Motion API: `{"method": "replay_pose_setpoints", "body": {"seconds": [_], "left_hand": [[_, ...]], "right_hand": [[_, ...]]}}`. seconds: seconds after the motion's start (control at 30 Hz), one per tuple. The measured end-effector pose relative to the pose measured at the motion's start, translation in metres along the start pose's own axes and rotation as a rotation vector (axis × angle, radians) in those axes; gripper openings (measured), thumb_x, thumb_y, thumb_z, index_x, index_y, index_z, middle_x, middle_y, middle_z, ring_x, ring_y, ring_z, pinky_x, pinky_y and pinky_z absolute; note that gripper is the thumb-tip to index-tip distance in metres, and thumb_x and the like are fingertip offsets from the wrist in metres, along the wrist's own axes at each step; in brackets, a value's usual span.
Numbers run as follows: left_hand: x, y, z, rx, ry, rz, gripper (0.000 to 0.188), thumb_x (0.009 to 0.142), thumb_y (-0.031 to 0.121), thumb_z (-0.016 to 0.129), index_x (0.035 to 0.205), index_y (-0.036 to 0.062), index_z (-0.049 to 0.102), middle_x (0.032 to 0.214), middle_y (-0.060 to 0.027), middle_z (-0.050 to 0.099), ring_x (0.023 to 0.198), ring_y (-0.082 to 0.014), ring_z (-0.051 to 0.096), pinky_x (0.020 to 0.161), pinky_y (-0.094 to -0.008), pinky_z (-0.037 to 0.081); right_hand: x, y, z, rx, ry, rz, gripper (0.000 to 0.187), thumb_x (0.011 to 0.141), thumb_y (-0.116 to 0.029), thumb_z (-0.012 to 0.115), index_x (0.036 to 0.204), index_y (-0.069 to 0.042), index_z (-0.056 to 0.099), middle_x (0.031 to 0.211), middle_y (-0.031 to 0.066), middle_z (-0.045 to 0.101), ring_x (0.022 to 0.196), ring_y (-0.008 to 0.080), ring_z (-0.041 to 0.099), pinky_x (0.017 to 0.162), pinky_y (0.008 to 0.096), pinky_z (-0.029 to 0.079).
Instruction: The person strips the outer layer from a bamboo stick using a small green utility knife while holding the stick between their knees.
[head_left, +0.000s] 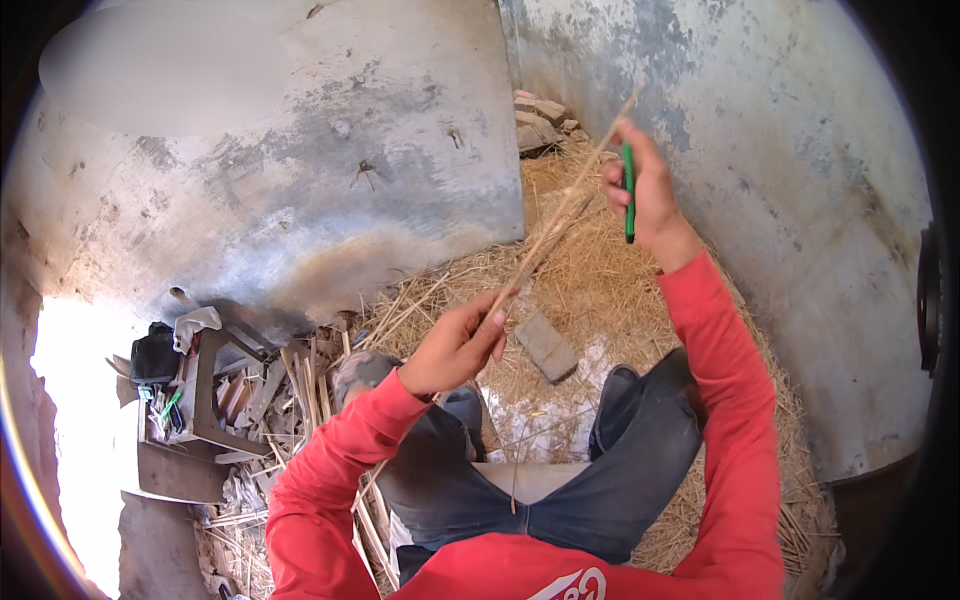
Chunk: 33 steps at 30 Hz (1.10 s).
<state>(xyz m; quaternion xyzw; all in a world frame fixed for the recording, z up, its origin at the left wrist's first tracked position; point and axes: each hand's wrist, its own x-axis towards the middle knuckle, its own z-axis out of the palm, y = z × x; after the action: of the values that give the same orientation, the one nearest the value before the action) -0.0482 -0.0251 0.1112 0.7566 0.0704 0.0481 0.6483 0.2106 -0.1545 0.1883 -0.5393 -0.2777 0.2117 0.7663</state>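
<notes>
A few thin, straw-coloured stalks [548, 238] rise at a slant from my left to the upper right. My left hand [455, 345] is closed round their lower part, above my left knee. My right hand [648, 190], farther out and higher, has its fingers curled round a slim green handle with a black end [629, 195]. Any blade on it is hidden. The right index finger meets or nearly meets the stalks near their upper tip; whether it grips them I cannot tell. One thin strand [516, 470] hangs below my left hand, over my lap.
Loose straw [600, 275] covers the floor. A grey brick [546, 348] lies between my feet, and broken bricks [538, 122] fill the far corner. To the left stand a wooden frame [208, 375] and wood strips [305, 390]. Worn walls [790, 180] close in ahead and right.
</notes>
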Motion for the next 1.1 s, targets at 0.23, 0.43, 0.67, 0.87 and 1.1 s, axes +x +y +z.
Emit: {"method": "replay_pose_setpoints", "body": {"seconds": [0.23,0.43,0.67,0.87,1.1], "left_hand": [[0.063,-0.036,-0.02,-0.253,0.044,-0.042,0.043,0.109,0.022,0.041,0.149,0.0065,0.041,0.065,0.0045,0.045,0.046,-0.0037,0.037,0.043,-0.0195,0.032],[0.1,-0.085,-0.023,-0.538,0.034,-0.024,0.044,0.109,0.021,0.041,0.15,0.005,0.039,0.062,0.0069,0.029,0.049,-0.004,0.027,0.044,-0.0205,0.026],[0.114,-0.091,-0.03,-0.566,-0.033,-0.182,0.042,0.109,0.021,0.042,0.147,0.0026,0.045,0.061,0.0076,0.025,0.048,-0.0043,0.021,0.045,-0.0217,0.023],[0.111,-0.107,-0.038,-0.626,0.027,-0.188,0.042,0.108,0.02,0.045,0.146,0.0022,0.046,0.061,0.0078,0.025,0.049,-0.0038,0.023,0.045,-0.0218,0.023],[0.097,-0.112,-0.048,-0.591,0.037,-0.183,0.042,0.108,0.019,0.047,0.147,0.0031,0.046,0.061,0.0081,0.028,0.049,-0.0034,0.026,0.046,-0.0218,0.024]], "right_hand": [[-0.008,0.095,-0.002,-0.725,-0.366,-0.384,0.044,0.102,-0.046,0.05,0.116,-0.005,0.055,0.085,0.0161,0.066,0.07,0.0282,0.065,0.063,0.0422,0.049],[-0.019,0.101,0.001,-1.078,-0.487,-0.184,0.038,0.101,-0.043,0.051,0.115,-0.009,0.06,0.078,0.0243,0.064,0.074,0.0433,0.064,0.064,0.0496,0.049],[0.03,0.126,-0.03,-1.133,-0.28,-0.18,0.035,0.099,-0.043,0.054,0.109,-0.01,0.062,0.07,0.0192,0.064,0.064,0.0419,0.064,0.058,0.0493,0.048],[0.017,0.146,-0.003,-1.187,-0.423,-0.227,0.036,0.098,-0.044,0.055,0.109,-0.01,0.064,0.072,0.0174,0.066,0.065,0.0399,0.065,0.057,0.0481,0.049],[0.05,0.17,-0.021,-1.136,-0.29,-0.157,0.048,0.097,-0.05,0.056,0.126,-0.013,0.063,0.09,0.0208,0.071,0.082,0.0349,0.07,0.069,0.0458,0.052]]}}
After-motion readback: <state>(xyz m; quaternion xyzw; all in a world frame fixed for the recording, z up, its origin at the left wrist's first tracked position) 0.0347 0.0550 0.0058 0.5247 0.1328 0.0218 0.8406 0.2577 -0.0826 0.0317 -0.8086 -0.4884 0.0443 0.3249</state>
